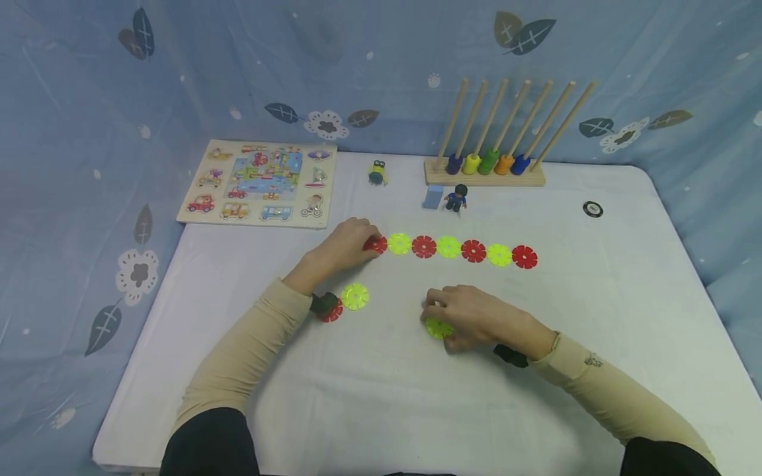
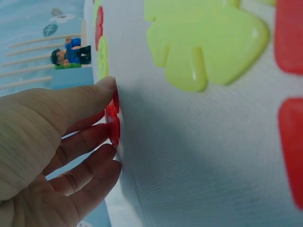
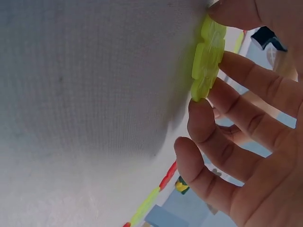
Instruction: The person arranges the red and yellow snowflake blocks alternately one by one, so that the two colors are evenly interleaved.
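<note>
- Row of discs (image 1: 424,246): seven flat, flower-shaped pieces lie side by side across the middle of the white counter (image 1: 381,410), red alternating with yellow-green and a red piece at each end. The rims are lobed and cut by short notches.
- Left hand (image 1: 345,248): thumb and fingertips pinch the leftmost red disc (image 1: 376,244) of the row. In the left wrist view this disc is seen nearly edge-on, thin and glossy.
- Right hand (image 1: 473,314): thumb and fingers are curved about the rim of a yellow-green disc (image 1: 438,328), which is in front of the row, apart from it. In the right wrist view the disc is seen obliquely, bright and slightly translucent, with rounded lobes; whether it touches the counter cannot be told.
- Loose pair: a second yellow-green disc (image 1: 355,297) lies beside a second red disc (image 1: 332,311), near the left wrist; the red one is partly covered by a dark wrist device (image 1: 324,303). Seen close, the yellow-green piece is smooth and shiny, with narrow slots between its lobes.
- Rear of counter: a picture puzzle board (image 1: 257,184) at left; a peg stand (image 1: 485,175) with coloured beads, behind a small toy figure (image 1: 456,198) and a blue block (image 1: 433,197).
</note>
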The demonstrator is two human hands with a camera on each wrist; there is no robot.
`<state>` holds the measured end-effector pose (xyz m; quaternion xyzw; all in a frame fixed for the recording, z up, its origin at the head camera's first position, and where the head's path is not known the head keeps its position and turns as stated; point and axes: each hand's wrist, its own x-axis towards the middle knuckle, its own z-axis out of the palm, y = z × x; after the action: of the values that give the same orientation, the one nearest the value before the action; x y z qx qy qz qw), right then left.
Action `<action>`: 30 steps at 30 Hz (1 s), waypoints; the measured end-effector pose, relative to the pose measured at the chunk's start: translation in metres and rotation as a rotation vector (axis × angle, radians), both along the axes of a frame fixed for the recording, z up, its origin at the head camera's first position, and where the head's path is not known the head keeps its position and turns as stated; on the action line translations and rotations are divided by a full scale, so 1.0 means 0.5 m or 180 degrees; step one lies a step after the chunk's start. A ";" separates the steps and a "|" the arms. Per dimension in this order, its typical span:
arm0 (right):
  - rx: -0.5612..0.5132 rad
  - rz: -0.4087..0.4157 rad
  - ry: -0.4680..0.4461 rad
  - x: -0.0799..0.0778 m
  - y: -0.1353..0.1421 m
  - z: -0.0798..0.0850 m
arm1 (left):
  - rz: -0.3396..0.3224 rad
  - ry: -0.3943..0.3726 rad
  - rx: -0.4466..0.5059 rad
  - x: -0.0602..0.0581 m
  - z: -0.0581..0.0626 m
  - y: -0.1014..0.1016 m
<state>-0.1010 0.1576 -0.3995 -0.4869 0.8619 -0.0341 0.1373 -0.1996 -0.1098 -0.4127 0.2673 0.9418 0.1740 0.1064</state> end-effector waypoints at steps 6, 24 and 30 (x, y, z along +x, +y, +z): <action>-0.0066 0.0059 0.0166 0.007 0.002 0.001 | 0.0024 0.0024 -0.0023 0.002 0.003 0.002; -0.0021 -0.1329 0.0017 -0.014 0.166 0.019 | 0.0030 0.0012 0.0007 0.005 0.006 -0.001; 0.0074 -0.1887 -0.0043 -0.032 0.254 0.030 | 0.0004 0.0042 0.0025 0.005 0.004 0.000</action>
<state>-0.1170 0.2848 -0.3845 -0.2120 0.9659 -0.0661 0.1328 -0.1973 -0.1099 -0.4107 0.2683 0.9419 0.1760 0.0991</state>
